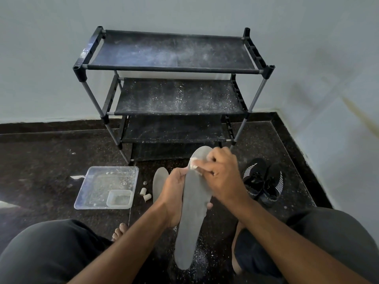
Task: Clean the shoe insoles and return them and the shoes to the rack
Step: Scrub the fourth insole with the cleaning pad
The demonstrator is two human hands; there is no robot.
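Held insole (pixel 189 222): standing lower centre, heel end nearest the camera, toe end pointing up toward the rack (pixel 172 68).
Left hand (pixel 173 193): gripping its left edge.
Right hand (pixel 220 177): pinching a white wad (pixel 193 163) against its toe end.
Second insole (pixel 159 182): lying on the floor, left of centre.
Shoes (pixel 263 182): sitting centre right; white lettering showing, only partly readable.
Tray (pixel 105 188): resting centre left.

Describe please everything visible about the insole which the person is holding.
The held insole is grey, flat and matte, perhaps foam or felt. It is held above the dark floor, toe end toward the shoe rack. The left hand grips its left edge; the right hand presses a small white wad near its toe.
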